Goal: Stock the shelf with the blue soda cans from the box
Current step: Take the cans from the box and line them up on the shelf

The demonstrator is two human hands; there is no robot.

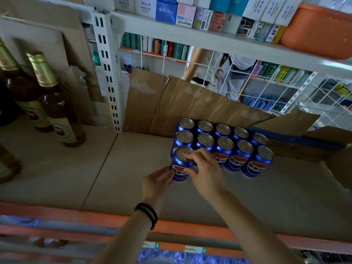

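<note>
I look down on the shelf (95, 168), a wide beige board that fills the middle of the frame, with an orange front edge at the bottom. At the right edge stands the box (297, 147), brown cardboard with open flaps, and a flat cardboard sheet (190, 109) leans behind the cans. In the left part of the frame stand some glass bottles (57, 111) with gold foil necks, well apart from the cans.

In the centre stands the block of blue soda cans (224, 145), upright, in three rows, touching each other. The front-left can (182, 164) is the one I handle now. My right hand (205, 172) is curled over it, with fingertips (188, 155) on the lid and the thumb on the label side. My left hand (156, 181) holds the same can low on its left side, fingers wrapped round the wall.

I judge a full can is rather heavy for its size, stiff while sealed, but smooth and a little slippery, and it dents if it drops. The best hold is around the middle of the wall, not by the rim. The can seems to need only a small push to line up with its row.
</note>
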